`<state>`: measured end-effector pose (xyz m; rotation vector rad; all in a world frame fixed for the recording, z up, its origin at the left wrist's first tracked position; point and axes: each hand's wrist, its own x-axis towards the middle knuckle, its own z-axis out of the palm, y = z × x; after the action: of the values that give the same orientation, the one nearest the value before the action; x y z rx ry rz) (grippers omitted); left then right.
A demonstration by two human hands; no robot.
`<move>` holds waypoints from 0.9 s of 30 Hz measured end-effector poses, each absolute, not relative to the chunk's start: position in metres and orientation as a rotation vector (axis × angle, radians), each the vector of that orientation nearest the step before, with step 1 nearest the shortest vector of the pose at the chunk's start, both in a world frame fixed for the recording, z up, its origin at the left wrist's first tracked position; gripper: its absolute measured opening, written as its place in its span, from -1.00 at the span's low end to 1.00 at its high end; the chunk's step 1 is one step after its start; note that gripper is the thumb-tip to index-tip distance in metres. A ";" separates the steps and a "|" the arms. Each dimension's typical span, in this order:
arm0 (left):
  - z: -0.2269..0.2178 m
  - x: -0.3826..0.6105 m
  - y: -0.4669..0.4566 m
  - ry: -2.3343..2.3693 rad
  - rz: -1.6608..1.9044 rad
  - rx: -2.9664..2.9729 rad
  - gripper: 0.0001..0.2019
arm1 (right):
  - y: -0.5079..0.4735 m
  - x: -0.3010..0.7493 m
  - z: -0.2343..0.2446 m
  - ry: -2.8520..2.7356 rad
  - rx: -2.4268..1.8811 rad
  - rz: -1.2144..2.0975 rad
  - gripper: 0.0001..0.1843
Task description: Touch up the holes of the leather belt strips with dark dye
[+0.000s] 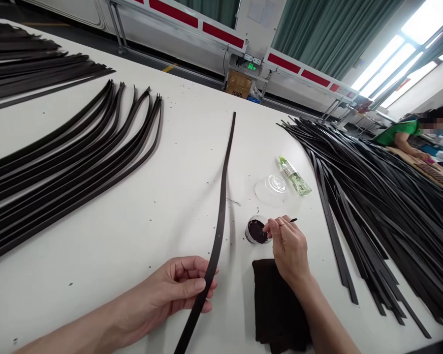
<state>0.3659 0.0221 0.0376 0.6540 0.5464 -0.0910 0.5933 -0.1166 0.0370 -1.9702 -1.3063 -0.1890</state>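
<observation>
A long dark strap (221, 216) with a row of small holes rises from the bottom edge and curves above the table. My left hand (186, 287) pinches it between thumb and fingers near its lower part. In my right hand (290, 246) is a thin cotton swab (288, 222), its dark-tipped end pointing up and right. The fingers rest at the rim of a small clear cup (257, 230) of dark paste or dye; the swab's lower end is hard to make out. A folded black cloth (275, 300) lies under my right wrist.
Behind the cup are a clear plastic lid (271, 189) and a green tube-like packet (295, 176). Dark straps (107, 142) lie bundled at left, with a large pile of straps (369, 196) at right. Beyond it, a person in green (400, 132) works. Small dark scraps dot the white table (133, 246).
</observation>
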 end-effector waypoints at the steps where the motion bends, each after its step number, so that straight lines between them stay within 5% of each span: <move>1: 0.038 0.366 0.022 0.547 -0.089 0.656 -0.89 | -0.116 0.593 0.037 -1.311 -1.970 -0.187 -0.65; 17: 0.039 0.367 0.021 0.558 -0.084 0.668 -0.87 | -0.119 0.588 0.043 -1.203 -1.939 -0.159 -0.62; 27: 0.037 0.368 0.021 0.499 -0.047 0.630 -0.85 | -0.117 0.550 0.061 -0.566 -1.556 0.362 -0.58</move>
<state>0.3684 0.0212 0.0373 0.6305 0.4985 -0.0468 0.5500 -0.1170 0.0612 -1.5556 -0.5659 0.3621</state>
